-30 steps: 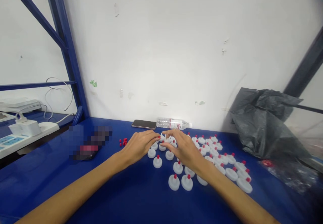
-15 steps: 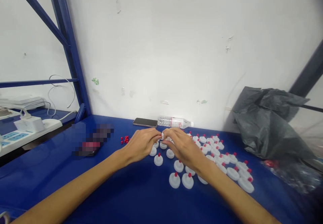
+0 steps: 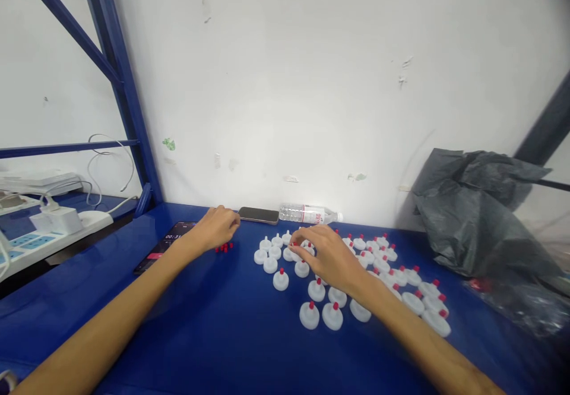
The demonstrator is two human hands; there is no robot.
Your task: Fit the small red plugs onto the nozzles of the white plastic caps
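Head view.

Item: white disc-shaped pieces with red tips [image 3: 332, 319]; many. Standing on the blue surface [image 3: 214, 341], centre to right, before, beside and beyond the right hand. Condition: appear finished, judged by the red tips. They outnumber the bare ones.

Item: bare white pieces [image 3: 270, 265]; a small cluster. Standing between the two hands, spouts upright, no red showing. Condition: appear unfinished; the portion left.

Item: loose red tips [image 3: 225, 247]; a handful. Lying on the surface just below the left hand, left of the bare cluster. Unused; exact count obscured by the hand.

Item: left hand [image 3: 217, 227]. Above the loose red tips, fingers curled inward; whether they grip one cannot be told.

Item: right hand [image 3: 327, 255]. At the rear of the white pieces, thumb and forefinger curved towards each other around a red-tipped spot; whether they touch or clamp the piece there cannot be told. Hand and forearm hide some pieces, so the tally is incomplete.

Overall state: judged well past halfway.

Adjacent stock: dark phone [image 3: 258, 215] and clear bottle [image 3: 291, 212], lying along the wall; second phone [image 3: 154, 253], lit, partly behind the left arm; grey plastic bag [image 3: 472, 211], far right.
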